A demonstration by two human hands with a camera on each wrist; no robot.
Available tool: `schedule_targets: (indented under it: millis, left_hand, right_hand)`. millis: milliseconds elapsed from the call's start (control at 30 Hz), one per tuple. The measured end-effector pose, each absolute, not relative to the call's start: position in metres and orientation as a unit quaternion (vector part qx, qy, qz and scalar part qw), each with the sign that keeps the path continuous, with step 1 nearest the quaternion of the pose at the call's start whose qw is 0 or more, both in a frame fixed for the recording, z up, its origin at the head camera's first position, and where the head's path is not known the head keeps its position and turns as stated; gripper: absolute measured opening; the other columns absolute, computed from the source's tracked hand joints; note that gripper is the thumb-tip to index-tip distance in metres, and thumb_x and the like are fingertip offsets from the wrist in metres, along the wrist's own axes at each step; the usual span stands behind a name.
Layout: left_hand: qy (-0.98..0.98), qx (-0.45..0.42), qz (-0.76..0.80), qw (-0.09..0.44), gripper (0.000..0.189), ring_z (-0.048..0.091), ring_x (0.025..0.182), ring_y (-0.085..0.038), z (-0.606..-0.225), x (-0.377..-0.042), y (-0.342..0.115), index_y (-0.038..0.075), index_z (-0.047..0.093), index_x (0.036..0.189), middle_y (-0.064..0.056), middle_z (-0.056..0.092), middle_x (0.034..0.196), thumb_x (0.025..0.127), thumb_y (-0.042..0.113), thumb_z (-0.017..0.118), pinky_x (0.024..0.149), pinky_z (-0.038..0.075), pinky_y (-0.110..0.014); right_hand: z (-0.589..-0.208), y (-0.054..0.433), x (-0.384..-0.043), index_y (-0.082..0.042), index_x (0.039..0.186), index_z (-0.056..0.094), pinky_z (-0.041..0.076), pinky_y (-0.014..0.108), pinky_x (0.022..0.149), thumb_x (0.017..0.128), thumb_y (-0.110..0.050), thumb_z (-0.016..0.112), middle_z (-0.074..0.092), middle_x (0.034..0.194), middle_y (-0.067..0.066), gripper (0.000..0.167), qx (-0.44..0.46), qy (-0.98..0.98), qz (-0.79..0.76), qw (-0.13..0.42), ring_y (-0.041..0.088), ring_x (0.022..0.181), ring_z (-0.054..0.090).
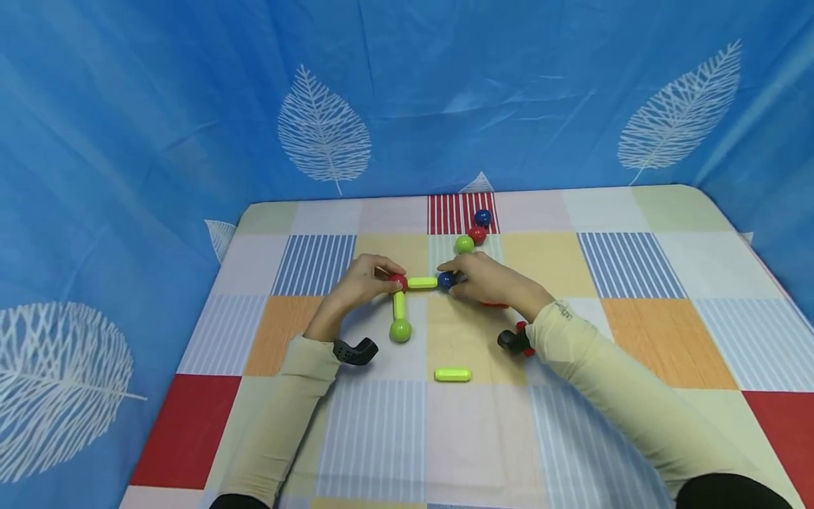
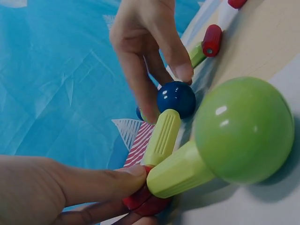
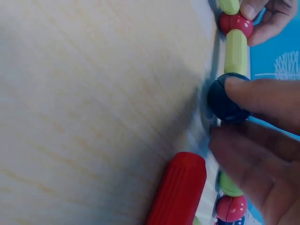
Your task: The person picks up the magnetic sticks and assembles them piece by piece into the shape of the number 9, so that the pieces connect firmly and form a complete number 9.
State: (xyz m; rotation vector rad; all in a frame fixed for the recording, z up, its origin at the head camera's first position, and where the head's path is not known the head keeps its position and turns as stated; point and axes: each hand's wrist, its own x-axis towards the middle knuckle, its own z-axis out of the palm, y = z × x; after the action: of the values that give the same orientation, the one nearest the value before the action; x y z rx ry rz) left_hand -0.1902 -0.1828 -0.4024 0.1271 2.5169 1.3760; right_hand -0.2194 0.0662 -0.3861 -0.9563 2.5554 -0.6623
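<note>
My left hand (image 1: 365, 279) pinches a red ball (image 1: 398, 281) between thumb and fingers. Two yellow-green rods meet at that ball: one rod (image 1: 422, 283) runs right to a blue ball (image 1: 446, 281), and the other rod (image 1: 399, 305) comes toward me, ending in a green ball (image 1: 400, 330). Thumb and fingers of my right hand (image 1: 490, 276) hold the blue ball. In the right wrist view, the rod (image 3: 236, 51) touches both the red and blue balls. A red rod (image 3: 178, 187) lies below the right hand, mostly hidden by it in the head view.
Beyond the right hand lie a loose green ball (image 1: 464, 244), a red ball (image 1: 477, 235) and a blue ball (image 1: 482, 217). A yellow-green rod (image 1: 453, 375) lies nearer me on the patchwork tablecloth (image 1: 477, 438). Blue curtain (image 1: 445, 92) hangs behind the table.
</note>
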Motion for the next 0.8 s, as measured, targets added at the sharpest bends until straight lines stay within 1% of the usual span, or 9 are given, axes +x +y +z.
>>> schedule_targets:
  millis: [100,200,333,467,567,667,800]
  left_hand:
    - [0.870,0.047,0.474,0.131,0.024,0.060,0.099,-0.026,-0.403,-0.190,-0.182,0.001,0.072,0.110,-0.012,0.068,0.108,0.086,0.000,0.071,0.083,0.050,-0.035]
    - [0.870,0.052,0.473,0.127,0.024,0.061,0.098,-0.026,-0.403,-0.190,-0.182,0.000,0.072,0.110,-0.012,0.069,0.107,0.086,-0.001,0.071,0.082,0.050,-0.034]
    - [0.872,0.050,0.469,0.131,0.025,0.061,0.098,-0.026,-0.402,-0.190,-0.184,0.000,0.073,0.111,-0.013,0.069,0.107,0.086,-0.001,0.071,0.080,0.051,-0.033]
    - [0.875,0.036,0.464,0.134,0.025,0.060,0.100,-0.027,-0.399,-0.187,-0.184,0.000,0.072,0.112,-0.013,0.069,0.109,0.087,-0.001,0.070,0.082,0.051,-0.034]
    - [0.879,0.025,0.458,0.130,0.025,0.061,0.100,-0.026,-0.397,-0.186,-0.184,0.000,0.073,0.112,-0.013,0.069,0.109,0.087,-0.001,0.071,0.082,0.052,-0.034]
    - [0.878,0.032,0.461,0.128,0.025,0.062,0.099,-0.027,-0.397,-0.187,-0.180,-0.001,0.073,0.111,-0.015,0.069,0.109,0.086,-0.001,0.072,0.079,0.052,-0.032]
    - [0.876,0.041,0.462,0.128,0.025,0.064,0.098,-0.026,-0.394,-0.189,-0.181,-0.003,0.073,0.110,-0.016,0.070,0.109,0.085,-0.001,0.073,0.077,0.052,-0.030]
  right_hand:
    - [-0.384,0.077,-0.212,0.001,0.140,0.051,0.046,0.049,0.099,0.088,-0.011,0.072,0.055,0.134,0.020,0.058,-0.326,0.900,-0.251,0.145,0.033,0.115,0.058]
    - [-0.379,0.091,-0.199,0.001,0.143,0.048,0.047,0.051,0.097,0.088,-0.011,0.072,0.053,0.136,0.021,0.061,-0.307,0.899,-0.288,0.125,0.035,0.117,0.057]
    - [-0.376,0.108,-0.176,0.001,0.139,0.052,0.050,0.051,0.093,0.087,-0.008,0.073,0.058,0.129,0.019,0.056,-0.289,0.895,-0.323,0.102,0.035,0.113,0.060]
    - [-0.375,0.120,-0.158,0.000,0.133,0.058,0.051,0.051,0.090,0.087,-0.009,0.074,0.061,0.125,0.018,0.050,-0.277,0.905,-0.309,0.094,0.035,0.108,0.061]
    - [-0.378,0.126,-0.157,0.000,0.128,0.062,0.051,0.051,0.090,0.087,-0.007,0.073,0.063,0.121,0.017,0.044,-0.266,0.916,-0.288,0.087,0.035,0.106,0.060]
    - [-0.384,0.131,-0.159,0.000,0.123,0.066,0.051,0.051,0.090,0.086,-0.004,0.072,0.065,0.117,0.015,0.038,-0.243,0.926,-0.277,0.080,0.034,0.105,0.060]
    - [-0.392,0.129,-0.164,0.001,0.118,0.069,0.051,0.050,0.089,0.084,-0.002,0.073,0.067,0.111,0.015,0.034,-0.225,0.931,-0.276,0.080,0.032,0.103,0.061]
